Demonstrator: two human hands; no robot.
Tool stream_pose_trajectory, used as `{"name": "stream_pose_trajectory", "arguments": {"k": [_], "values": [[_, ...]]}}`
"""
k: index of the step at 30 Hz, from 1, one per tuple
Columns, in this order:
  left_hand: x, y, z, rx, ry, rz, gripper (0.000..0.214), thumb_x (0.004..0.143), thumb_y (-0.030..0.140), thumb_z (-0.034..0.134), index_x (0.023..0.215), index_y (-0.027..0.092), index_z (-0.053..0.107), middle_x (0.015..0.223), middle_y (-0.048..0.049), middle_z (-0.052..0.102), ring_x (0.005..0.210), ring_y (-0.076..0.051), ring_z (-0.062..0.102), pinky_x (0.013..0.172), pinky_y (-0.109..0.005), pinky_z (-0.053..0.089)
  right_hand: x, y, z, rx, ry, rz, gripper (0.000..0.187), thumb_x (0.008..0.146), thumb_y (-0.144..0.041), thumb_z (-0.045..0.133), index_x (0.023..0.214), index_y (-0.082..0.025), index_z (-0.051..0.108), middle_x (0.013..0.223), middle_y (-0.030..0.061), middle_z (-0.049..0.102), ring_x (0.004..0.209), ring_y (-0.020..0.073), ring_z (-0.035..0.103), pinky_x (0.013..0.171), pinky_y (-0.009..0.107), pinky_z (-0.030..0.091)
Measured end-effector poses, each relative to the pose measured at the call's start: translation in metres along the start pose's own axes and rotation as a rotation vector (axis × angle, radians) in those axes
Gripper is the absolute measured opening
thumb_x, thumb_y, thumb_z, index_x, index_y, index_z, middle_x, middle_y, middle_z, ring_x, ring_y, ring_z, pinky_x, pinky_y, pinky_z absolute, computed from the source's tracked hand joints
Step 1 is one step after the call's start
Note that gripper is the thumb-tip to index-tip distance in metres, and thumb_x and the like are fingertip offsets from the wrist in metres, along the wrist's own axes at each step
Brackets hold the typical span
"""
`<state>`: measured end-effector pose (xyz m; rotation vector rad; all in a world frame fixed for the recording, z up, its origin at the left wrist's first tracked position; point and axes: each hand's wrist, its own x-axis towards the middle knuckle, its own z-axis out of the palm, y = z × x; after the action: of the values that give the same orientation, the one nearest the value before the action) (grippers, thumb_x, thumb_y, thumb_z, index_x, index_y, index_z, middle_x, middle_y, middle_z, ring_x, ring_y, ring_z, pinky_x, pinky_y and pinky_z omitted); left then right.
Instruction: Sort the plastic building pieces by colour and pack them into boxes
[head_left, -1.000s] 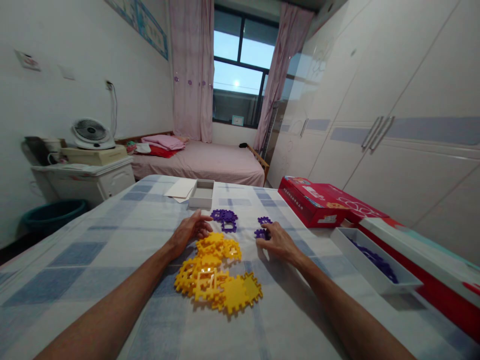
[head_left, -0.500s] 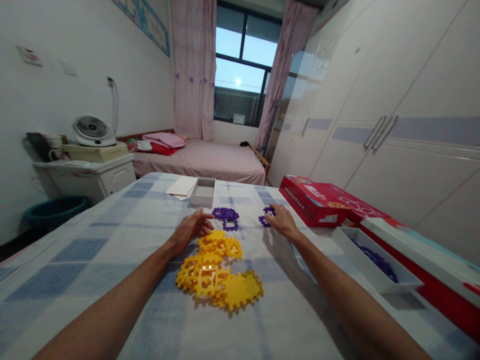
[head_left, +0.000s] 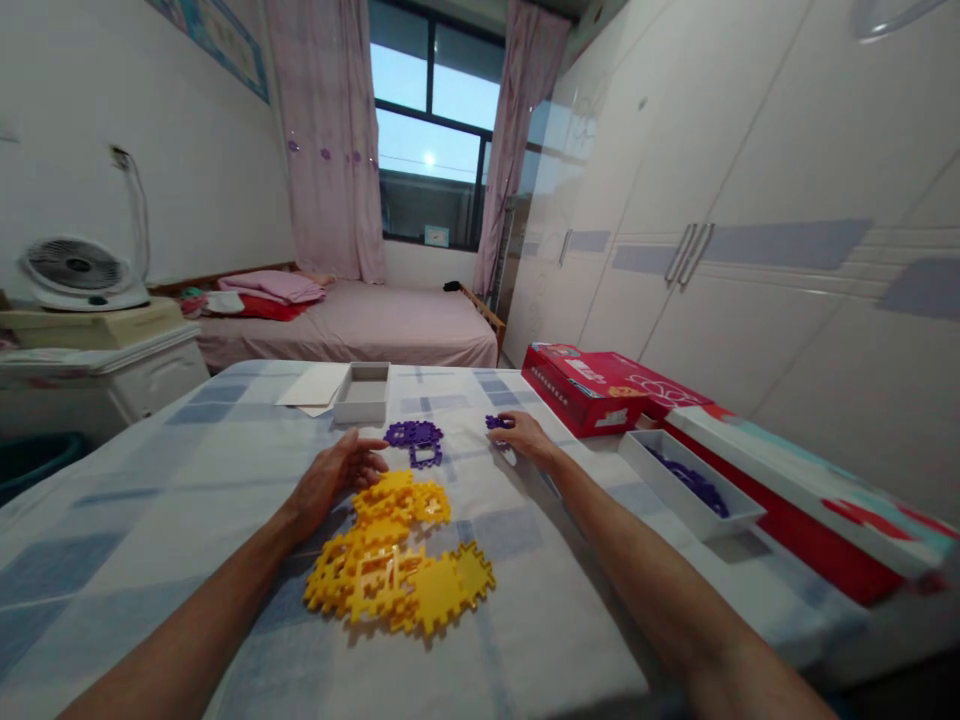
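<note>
My right hand (head_left: 521,437) pinches a small purple toothed plastic piece (head_left: 498,423) just above the tablecloth. To its left lie several purple toothed pieces (head_left: 414,434), with a square open frame (head_left: 426,455) at their near side. My left hand (head_left: 346,468) rests beside these, fingers loosely curled but apart, holding nothing. Nearer to me, yellow toothed building pieces (head_left: 439,592) form an overlapping pile, its far end close to my left fingertips.
A small open grey box (head_left: 362,393) and white card sheets (head_left: 311,385) sit at the table's far edge. On the right are a red box (head_left: 592,400), a white tray (head_left: 739,525) of purple pieces, and a long box lid (head_left: 787,480). A bed (head_left: 375,320) stands beyond.
The view has turned to the right, so everything sits further left. The purple piece in my right hand has tilted and now shows more edge-on. My left hand stays by the pieces.
</note>
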<state>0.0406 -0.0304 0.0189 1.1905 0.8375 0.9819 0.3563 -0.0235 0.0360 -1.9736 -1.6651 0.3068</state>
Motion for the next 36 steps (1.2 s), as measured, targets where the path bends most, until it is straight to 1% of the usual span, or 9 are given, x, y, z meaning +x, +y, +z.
{"name": "stream_pose_trajectory", "arguments": {"k": [3, 6, 11, 13, 16, 22, 26, 30, 36], "values": [[0.001, 0.0, -0.002, -0.002, -0.005, -0.019, 0.057, 0.075, 0.064, 0.056, 0.098, 0.012, 0.067, 0.077, -0.0073, 0.069, 0.063, -0.015, 0.06, 0.061, -0.026, 0.047, -0.014, 0.004, -0.018, 0.08, 0.065, -0.018, 0.045, 0.071, -0.027, 0.066, 0.114, -0.018, 0.064, 0.102, 0.003, 0.071, 0.092, 0.017, 0.065, 0.081, 0.026, 0.05], [0.001, 0.0, -0.002, 0.003, 0.012, -0.027, 0.057, 0.075, 0.063, 0.057, 0.099, 0.012, 0.067, 0.078, -0.0079, 0.069, 0.063, -0.016, 0.061, 0.062, -0.026, 0.049, -0.036, 0.02, -0.055, 0.082, 0.158, -0.032, 0.048, 0.072, -0.029, 0.063, 0.119, -0.018, 0.061, 0.111, 0.0058, 0.067, 0.099, 0.0186, 0.063, 0.087, 0.029, 0.047], [0.0, 0.002, 0.0, 0.006, 0.022, -0.02, 0.058, 0.073, 0.062, 0.06, 0.099, 0.011, 0.067, 0.077, -0.0085, 0.069, 0.062, -0.016, 0.06, 0.059, -0.026, 0.049, -0.068, 0.093, -0.138, -0.272, 0.393, 0.094, 0.051, 0.073, -0.032, 0.06, 0.119, -0.01, 0.062, 0.111, 0.0145, 0.066, 0.102, 0.0253, 0.06, 0.089, 0.034, 0.044], [0.0, 0.003, 0.0, 0.004, 0.025, -0.026, 0.057, 0.072, 0.061, 0.061, 0.098, 0.011, 0.068, 0.076, -0.0085, 0.069, 0.061, -0.015, 0.06, 0.058, -0.025, 0.05, -0.074, 0.127, -0.161, -0.378, 0.361, 0.179, 0.048, 0.073, -0.032, 0.059, 0.116, -0.011, 0.063, 0.11, 0.0145, 0.067, 0.1, 0.0258, 0.061, 0.085, 0.033, 0.045], [-0.001, 0.004, 0.001, 0.001, 0.038, -0.035, 0.056, 0.071, 0.061, 0.062, 0.096, 0.012, 0.068, 0.076, -0.0084, 0.069, 0.06, -0.015, 0.06, 0.058, -0.025, 0.05, -0.077, 0.163, -0.176, -0.41, 0.266, 0.274, 0.04, 0.073, -0.032, 0.06, 0.108, -0.015, 0.068, 0.101, 0.0114, 0.07, 0.091, 0.0242, 0.064, 0.075, 0.03, 0.047], [-0.001, 0.004, 0.001, 0.006, 0.034, -0.029, 0.057, 0.069, 0.063, 0.063, 0.096, 0.012, 0.068, 0.075, -0.0077, 0.069, 0.061, -0.016, 0.061, 0.059, -0.026, 0.05, -0.073, 0.18, -0.171, -0.387, 0.243, 0.268, 0.043, 0.076, -0.042, 0.058, 0.109, -0.015, 0.068, 0.1, 0.0111, 0.07, 0.089, 0.0235, 0.065, 0.073, 0.031, 0.047], [0.001, 0.002, -0.001, -0.01, 0.029, -0.02, 0.058, 0.07, 0.062, 0.062, 0.096, 0.011, 0.067, 0.074, -0.0081, 0.069, 0.06, -0.015, 0.06, 0.058, -0.026, 0.049, -0.072, 0.167, -0.17, -0.423, 0.398, 0.265, 0.041, 0.082, -0.038, 0.051, 0.11, -0.013, 0.067, 0.106, 0.0152, 0.068, 0.098, 0.0261, 0.062, 0.081, 0.035, 0.046], [0.001, 0.0, 0.0, -0.017, 0.023, -0.01, 0.059, 0.072, 0.064, 0.06, 0.097, 0.01, 0.066, 0.075, -0.0081, 0.069, 0.061, -0.015, 0.06, 0.059, -0.025, 0.047, -0.059, 0.124, -0.15, -0.315, 0.408, 0.111, 0.04, 0.08, -0.028, 0.053, 0.114, -0.01, 0.064, 0.11, 0.0149, 0.065, 0.1, 0.0229, 0.06, 0.087, 0.033, 0.045], [-0.002, 0.002, 0.004, -0.024, 0.022, 0.015, 0.061, 0.073, 0.066, 0.058, 0.095, 0.01, 0.066, 0.073, -0.0073, 0.068, 0.06, -0.014, 0.059, 0.058, -0.024, 0.044, -0.04, 0.023, -0.062, -0.072, 0.057, -0.267, 0.044, 0.083, -0.034, 0.055, 0.122, -0.013, 0.056, 0.122, 0.0128, 0.058, 0.107, 0.0202, 0.057, 0.094, 0.032, 0.042]]}}
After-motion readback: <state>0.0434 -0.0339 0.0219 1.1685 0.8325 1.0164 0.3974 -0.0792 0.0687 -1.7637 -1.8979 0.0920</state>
